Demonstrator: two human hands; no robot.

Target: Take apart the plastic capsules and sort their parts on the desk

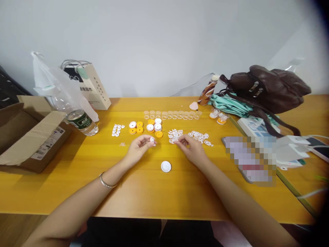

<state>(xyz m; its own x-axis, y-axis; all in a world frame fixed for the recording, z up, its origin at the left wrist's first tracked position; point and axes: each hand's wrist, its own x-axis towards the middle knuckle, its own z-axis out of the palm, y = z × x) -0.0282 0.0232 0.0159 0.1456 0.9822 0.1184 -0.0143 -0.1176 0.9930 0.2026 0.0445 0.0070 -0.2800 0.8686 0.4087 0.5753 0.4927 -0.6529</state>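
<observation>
Between thumb and fingers, my left hand (138, 148) pinches a small white round plastic part (152, 140). My right hand (191, 147) has its thumb and forefinger closed at the edge of a pile of white flat cut-out pieces (175, 134); what the fingertips hold is too small to make out. A second group of these cut-out pieces (199, 137) lies just right of it. On the table below and between both hands rests a white round disc (166, 166). Beyond my left hand stand orange and white round cases (154, 127), with small white knobs (117, 130) further left.
A row of clear cups (174, 115) stands behind. Finished-looking clear-and-orange pieces (221, 118) sit right, near a drink bottle (207, 91) and brown bag (272, 87). A phone (246, 161) lies right. Water bottle (82, 121) and cardboard box (33, 137) stand left.
</observation>
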